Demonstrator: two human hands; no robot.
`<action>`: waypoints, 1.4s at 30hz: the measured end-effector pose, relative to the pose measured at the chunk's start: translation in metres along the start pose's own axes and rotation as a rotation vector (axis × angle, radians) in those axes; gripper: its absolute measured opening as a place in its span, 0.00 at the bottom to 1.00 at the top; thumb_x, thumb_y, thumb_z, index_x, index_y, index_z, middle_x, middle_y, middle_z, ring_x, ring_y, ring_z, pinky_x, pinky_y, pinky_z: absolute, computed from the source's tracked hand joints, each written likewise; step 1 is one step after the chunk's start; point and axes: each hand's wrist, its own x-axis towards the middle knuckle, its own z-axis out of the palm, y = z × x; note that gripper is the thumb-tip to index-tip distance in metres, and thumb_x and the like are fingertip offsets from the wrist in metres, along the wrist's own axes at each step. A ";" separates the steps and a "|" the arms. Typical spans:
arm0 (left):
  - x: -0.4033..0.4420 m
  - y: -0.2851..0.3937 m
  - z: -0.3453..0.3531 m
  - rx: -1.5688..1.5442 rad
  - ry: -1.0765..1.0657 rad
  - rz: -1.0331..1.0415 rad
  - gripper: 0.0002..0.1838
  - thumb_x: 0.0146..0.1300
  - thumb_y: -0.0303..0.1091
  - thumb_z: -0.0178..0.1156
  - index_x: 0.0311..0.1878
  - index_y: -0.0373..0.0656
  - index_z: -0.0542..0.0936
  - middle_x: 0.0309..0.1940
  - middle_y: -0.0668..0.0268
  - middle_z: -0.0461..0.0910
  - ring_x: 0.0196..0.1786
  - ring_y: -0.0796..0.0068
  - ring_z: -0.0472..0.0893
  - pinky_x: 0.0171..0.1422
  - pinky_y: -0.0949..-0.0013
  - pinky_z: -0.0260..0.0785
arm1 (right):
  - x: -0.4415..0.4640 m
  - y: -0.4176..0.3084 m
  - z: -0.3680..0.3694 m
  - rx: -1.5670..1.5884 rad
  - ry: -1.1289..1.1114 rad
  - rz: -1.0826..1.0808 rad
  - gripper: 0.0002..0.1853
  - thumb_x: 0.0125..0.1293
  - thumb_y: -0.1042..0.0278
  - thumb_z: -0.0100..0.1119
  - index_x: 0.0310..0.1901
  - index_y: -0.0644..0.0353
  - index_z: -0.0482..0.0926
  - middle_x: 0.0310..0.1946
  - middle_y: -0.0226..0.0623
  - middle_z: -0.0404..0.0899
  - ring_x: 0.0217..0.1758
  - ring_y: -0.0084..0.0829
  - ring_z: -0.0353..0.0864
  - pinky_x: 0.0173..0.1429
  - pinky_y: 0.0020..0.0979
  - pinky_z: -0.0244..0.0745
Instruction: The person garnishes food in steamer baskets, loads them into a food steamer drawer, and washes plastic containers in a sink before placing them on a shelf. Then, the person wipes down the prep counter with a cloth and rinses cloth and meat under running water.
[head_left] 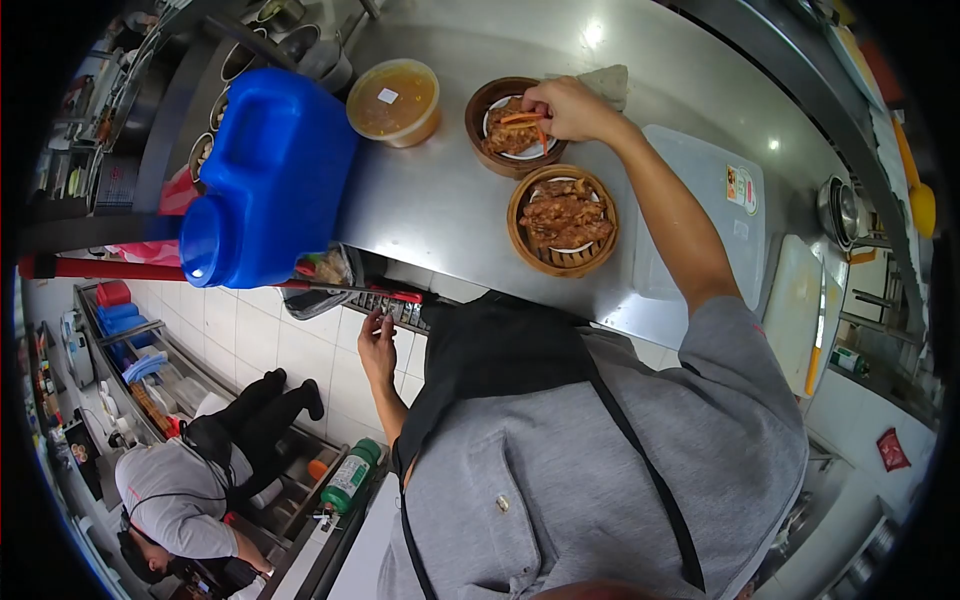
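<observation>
My right hand [565, 108] reaches over the farther bamboo steamer [478, 138], its fingers pinched on thin orange carrot strips [522, 121]. Beneath them, brown saucy pieces [505, 140] that look like chicken feet lie on a small white plate. Nearer to me stands a second, lighter bamboo steamer [516, 235], with similar brown pieces [565, 215] on its plate and no orange strips in view. Below the counter's front edge hangs my left hand [378, 350], loosely curled with fingers apart, apparently holding nothing.
A big blue jug [270, 170] and a lidded tub of orange-brown liquid [395, 105] stand left. Behind my right hand lies a greyish cloth [605, 86]. A clear plastic lid [690, 230] and a knife [818, 335] on a cutting board [793, 310] are right. Another person [185, 485] bends at lower left.
</observation>
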 end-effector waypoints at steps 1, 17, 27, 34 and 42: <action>0.002 0.003 0.002 0.000 0.001 -0.003 0.24 0.66 0.45 0.60 0.58 0.37 0.76 0.36 0.59 0.81 0.37 0.71 0.81 0.40 0.70 0.72 | -0.001 -0.002 0.000 -0.042 0.009 -0.038 0.05 0.51 0.77 0.58 0.32 0.63 0.78 0.29 0.45 0.82 0.35 0.45 0.81 0.39 0.42 0.74; -0.010 0.157 0.043 0.088 -0.066 0.468 0.16 0.65 0.33 0.61 0.54 0.36 0.79 0.38 0.60 0.79 0.36 0.75 0.79 0.37 0.74 0.71 | -0.064 -0.038 -0.039 0.102 0.129 -0.151 0.07 0.56 0.71 0.62 0.36 0.61 0.82 0.31 0.40 0.82 0.34 0.39 0.81 0.39 0.36 0.74; 0.004 0.225 0.101 0.079 -0.257 0.709 0.14 0.61 0.30 0.64 0.50 0.38 0.81 0.37 0.61 0.79 0.34 0.73 0.79 0.37 0.71 0.72 | -0.136 -0.041 0.001 0.335 0.065 -0.128 0.08 0.52 0.73 0.68 0.33 0.61 0.80 0.34 0.33 0.72 0.39 0.33 0.73 0.42 0.32 0.71; 0.016 0.234 0.097 0.112 -0.195 0.713 0.14 0.63 0.30 0.63 0.51 0.39 0.81 0.36 0.62 0.79 0.33 0.75 0.78 0.37 0.72 0.72 | -0.059 -0.009 -0.004 -0.378 0.149 -0.364 0.17 0.49 0.79 0.62 0.42 0.50 0.78 0.39 0.32 0.69 0.43 0.37 0.76 0.37 0.37 0.74; 0.022 0.201 0.075 -0.017 -0.094 0.582 0.15 0.63 0.30 0.63 0.53 0.39 0.80 0.36 0.61 0.78 0.32 0.74 0.79 0.36 0.73 0.71 | -0.041 0.000 0.005 -0.504 0.076 -0.499 0.09 0.55 0.75 0.57 0.37 0.50 0.78 0.37 0.33 0.71 0.41 0.36 0.78 0.35 0.36 0.75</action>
